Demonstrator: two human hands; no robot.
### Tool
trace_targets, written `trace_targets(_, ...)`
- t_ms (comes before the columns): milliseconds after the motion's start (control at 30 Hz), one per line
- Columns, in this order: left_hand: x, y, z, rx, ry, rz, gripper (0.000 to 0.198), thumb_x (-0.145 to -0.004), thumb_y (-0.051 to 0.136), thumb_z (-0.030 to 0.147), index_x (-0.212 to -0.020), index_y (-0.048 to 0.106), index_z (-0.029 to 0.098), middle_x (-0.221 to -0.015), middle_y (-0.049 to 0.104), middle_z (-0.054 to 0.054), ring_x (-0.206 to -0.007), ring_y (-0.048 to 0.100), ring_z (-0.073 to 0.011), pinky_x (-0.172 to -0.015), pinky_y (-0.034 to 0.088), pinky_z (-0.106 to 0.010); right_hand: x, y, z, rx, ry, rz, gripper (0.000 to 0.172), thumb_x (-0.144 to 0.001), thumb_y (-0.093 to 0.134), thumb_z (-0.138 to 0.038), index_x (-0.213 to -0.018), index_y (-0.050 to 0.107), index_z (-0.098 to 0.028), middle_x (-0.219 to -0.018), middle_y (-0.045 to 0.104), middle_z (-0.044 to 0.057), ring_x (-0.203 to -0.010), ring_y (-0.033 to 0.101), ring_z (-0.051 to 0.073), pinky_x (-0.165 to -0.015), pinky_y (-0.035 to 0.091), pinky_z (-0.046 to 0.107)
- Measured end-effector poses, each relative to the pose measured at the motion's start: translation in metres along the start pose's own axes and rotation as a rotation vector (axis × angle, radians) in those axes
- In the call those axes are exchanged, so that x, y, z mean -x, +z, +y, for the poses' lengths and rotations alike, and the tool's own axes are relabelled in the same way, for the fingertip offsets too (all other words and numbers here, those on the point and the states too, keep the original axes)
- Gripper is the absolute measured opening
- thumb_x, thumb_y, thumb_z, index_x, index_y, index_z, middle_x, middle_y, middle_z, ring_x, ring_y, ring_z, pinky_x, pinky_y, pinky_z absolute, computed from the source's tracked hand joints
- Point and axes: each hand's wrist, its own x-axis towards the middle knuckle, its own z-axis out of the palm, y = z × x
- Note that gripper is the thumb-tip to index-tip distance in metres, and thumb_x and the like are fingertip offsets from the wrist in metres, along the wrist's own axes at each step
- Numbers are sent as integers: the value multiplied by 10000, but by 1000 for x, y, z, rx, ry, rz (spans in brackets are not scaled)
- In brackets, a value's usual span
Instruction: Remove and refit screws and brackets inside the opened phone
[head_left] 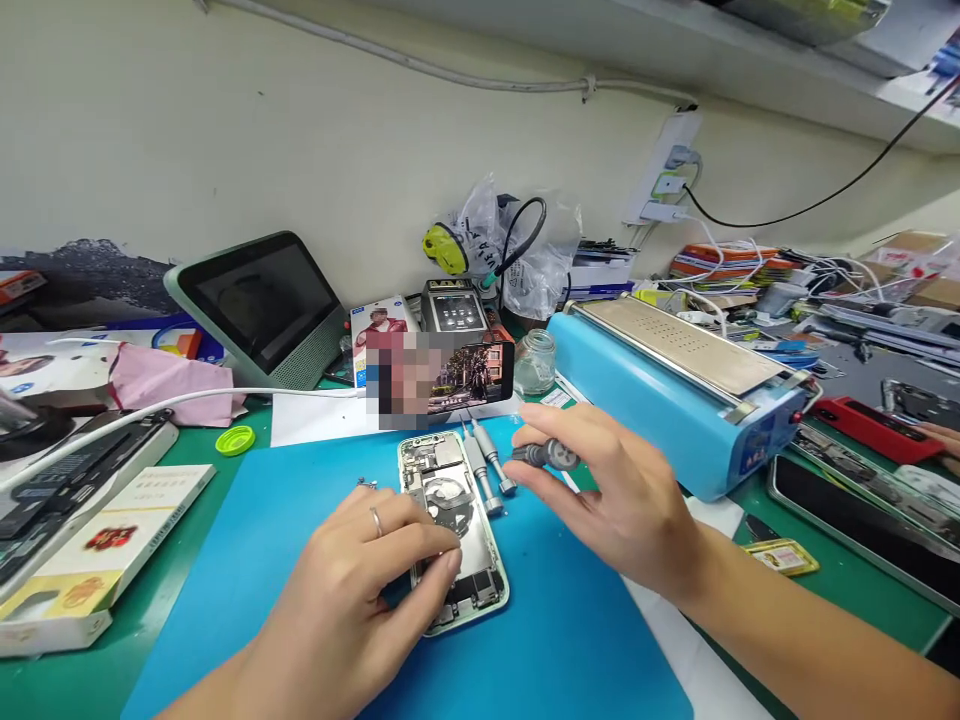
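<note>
An opened phone (469,535) with a pale green frame lies on the blue mat (247,560), its inner parts bare. Over its left edge rests my left hand (367,580), thumb and forefinger pressed together above the phone; whatever may be between them is too small to make out. My right hand (615,490) grips a dark grey screwdriver (551,455) between thumb and fingers, raised off the mat to the right of the phone. Two silver-grey screwdrivers (484,460) lie along the phone's right side. Tiny metal bits (366,483) sit just beyond my left hand.
Behind the mat a phone playing video (480,375) leans near a glass jar (535,362). A blue heating machine (652,400) stands at right, a smart display (259,305) at back left. At far right, another person's hand (945,438) is beside a red device (874,432).
</note>
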Motion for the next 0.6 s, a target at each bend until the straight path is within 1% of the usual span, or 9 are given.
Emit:
trace_targets(100, 0, -3, 1, 9, -1, 1, 159, -1034, 605, 160, -1044, 703, 284, -913, 711, 76, -793, 623, -98, -776, 387, -310, 0, 0, 5, 33, 48, -73, 281, -998, 675, -168, -1250, 563, -221, -986, 782, 42, -834, 751, 184, -756, 603, 301)
trace_targets(167, 1, -4, 1, 5, -8, 1, 146, -1035, 610, 169, -1038, 706, 278, -916, 713, 75, -802, 619, -99, -783, 388, -313, 0, 0, 8, 52, 92, -169, 169, -1013, 618, -127, -1151, 599, -223, -996, 777, 41, -840, 749, 182, -750, 577, 296)
trace_targets(200, 1, -5, 1, -1, -15, 3, 142, -1032, 613, 169, -1029, 710, 273, -914, 713, 73, -805, 616, -100, -782, 387, -314, 0, 0, 9, 59, 108, -226, 142, -1016, 590, -108, -1102, 615, -218, -981, 770, 40, -831, 743, 181, -738, 563, 294)
trace_targets(300, 0, -6, 2, -19, -25, 4, 139, -1015, 630, 161, -1002, 726, 261, -902, 712, 70, -806, 608, -99, -763, 383, -311, 2, 1, 10, 65, 132, -391, 165, -994, 549, -61, -986, 647, -193, -922, 746, 40, -815, 721, 191, -712, 528, 301)
trace_targets(400, -2, -8, 4, -41, -8, -2, 130, -1005, 646, 160, -983, 740, 247, -899, 721, 72, -796, 614, -83, -762, 393, -299, 3, 1, 11, 66, 150, -497, 187, -978, 531, -41, -937, 653, -177, -917, 731, 52, -824, 706, 206, -703, 494, 316)
trace_targets(500, -3, -9, 5, -59, 9, -4, 121, -1001, 651, 159, -973, 744, 231, -897, 733, 68, -809, 634, -74, -787, 415, -284, 4, 3, 12, 71, 165, -612, 190, -973, 518, -39, -933, 643, -177, -999, 732, 68, -906, 707, 224, -732, 480, 324)
trace_targets(600, -3, -10, 6, -80, 12, -8, 123, -998, 651, 154, -974, 742, 234, -894, 738, 69, -818, 639, -71, -789, 429, -269, 6, 5, 15, 86, 185, -716, 193, -949, 525, -32, -1000, 644, -175, -1094, 718, 84, -978, 701, 249, -764, 476, 342)
